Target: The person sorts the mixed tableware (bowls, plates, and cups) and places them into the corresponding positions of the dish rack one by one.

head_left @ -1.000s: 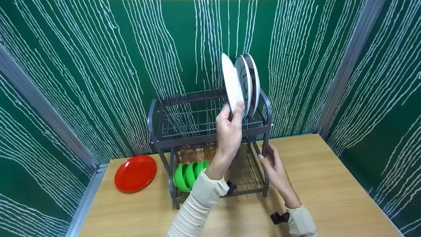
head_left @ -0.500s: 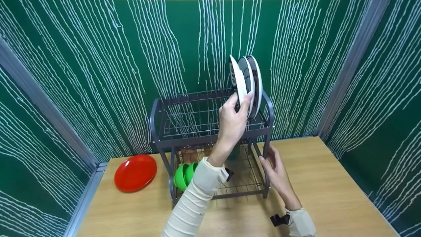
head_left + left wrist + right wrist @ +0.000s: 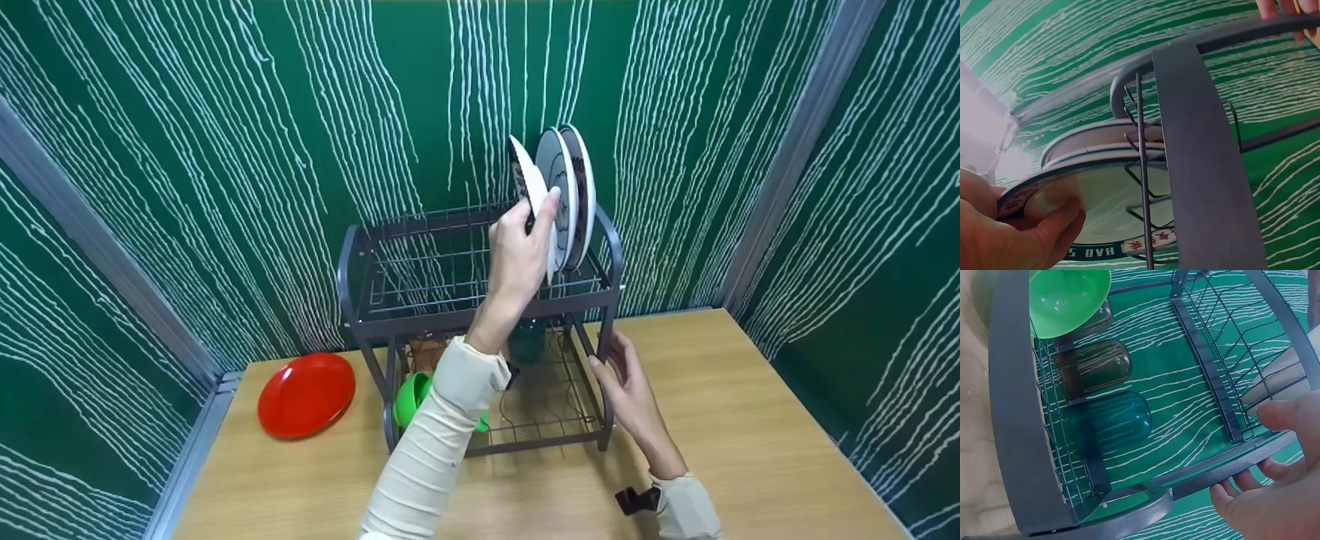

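Observation:
My left hand (image 3: 517,251) pinches a white plate (image 3: 534,184) with a dark patterned rim, thumb on one face and fingers on the other. The plate stands on edge over the right part of the dish rack's (image 3: 480,319) upper tier, tilted left at its top. To its right, two more plates (image 3: 571,195) stand upright in the rack. Up close in the left wrist view, the held plate (image 3: 1112,208) shows lettering along its rim and sits against the wire dividers. My right hand (image 3: 634,382) grips the rack's right post, its fingers partly hidden behind the frame (image 3: 1224,467).
Green bowls (image 3: 411,397) sit on the lower tier's left side, partly behind the left sleeve. Brown glasses (image 3: 1095,365) and a teal glass (image 3: 1112,422) lie near them. A red plate (image 3: 307,395) lies on the table left of the rack. Green walls stand behind and beside.
The held plate went right towards the other two plates, then its top swung back left. My left hand now holds it higher up. The right hand stays on the post.

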The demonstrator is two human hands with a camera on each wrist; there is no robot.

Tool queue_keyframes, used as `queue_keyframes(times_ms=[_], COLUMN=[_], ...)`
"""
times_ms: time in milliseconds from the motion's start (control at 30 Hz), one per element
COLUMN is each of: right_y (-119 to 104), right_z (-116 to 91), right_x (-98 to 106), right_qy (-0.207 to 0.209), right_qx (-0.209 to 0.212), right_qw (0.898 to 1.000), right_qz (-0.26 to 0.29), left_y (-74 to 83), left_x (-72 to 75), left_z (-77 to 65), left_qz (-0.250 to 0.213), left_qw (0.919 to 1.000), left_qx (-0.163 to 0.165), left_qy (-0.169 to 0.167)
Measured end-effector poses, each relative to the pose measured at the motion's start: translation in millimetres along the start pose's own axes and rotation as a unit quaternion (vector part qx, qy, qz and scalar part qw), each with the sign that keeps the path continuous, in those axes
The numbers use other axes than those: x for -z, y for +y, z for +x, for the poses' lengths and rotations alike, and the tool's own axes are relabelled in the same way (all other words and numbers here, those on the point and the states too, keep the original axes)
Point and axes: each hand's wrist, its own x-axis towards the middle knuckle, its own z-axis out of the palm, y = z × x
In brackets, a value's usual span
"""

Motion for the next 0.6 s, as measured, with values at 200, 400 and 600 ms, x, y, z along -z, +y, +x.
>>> queue_keyframes(times_ms=[200,400,600], right_y=[-6,1,2], right_z=[0,0,0], right_x=[0,1,2], right_qy=[-0.005,0.002,0.005], right_qx=[-0.006,-0.001,0.000], right_qw=[1.000,1.000,1.000], right_qz=[0.006,0.004,0.001], left_y=[-1.6,-6.8,-9.9], left_x=[-2.0,-0.5,0.0], left_z=[14.9,27.5,35.1], left_qz=[0.047,0.058,0.075], left_qw=[0.9988,0.9983,0.9970], left_qx=[-0.007,0.006,0.019], left_qy=[0.010,0.001,-0.004])
